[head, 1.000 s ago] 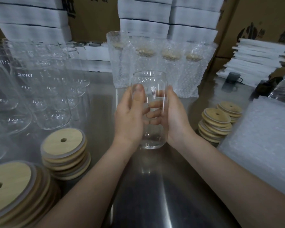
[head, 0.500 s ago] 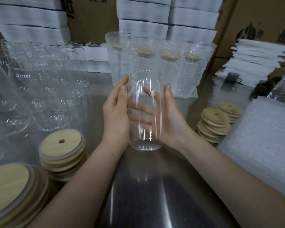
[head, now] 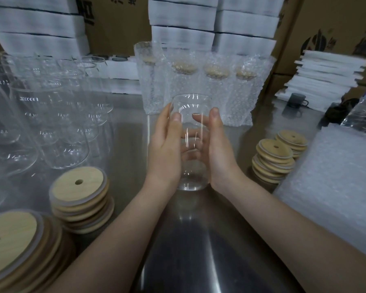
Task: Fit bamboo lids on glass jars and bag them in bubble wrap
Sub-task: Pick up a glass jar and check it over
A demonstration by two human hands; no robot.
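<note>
**Head view: one bare jar in hand, lid and bag yet to come**

Both grips hold a glass jar upright at mid-scene, low over the worktop. I cannot tell whether its base touches the steel. The left grip curls round the jar's left side with the thumb on the near face. The right grip curls round the right side, and its fingers show through the glass. The jar's mouth is open, with no lid on it.

A row of bagged jars stands at the far side, and four bamboo lids show through the bubble wrap, so that much looks done. Far more looks undone. A crowd of bare jars fills the far left, lidless as far as I can make out. Stacks of lids wait at near left and at right, and a pile of bubble wrap bags lies along the right edge. I judge the task to be in its early part, with this jar at the start of its own round: lid first, then bag.
</note>
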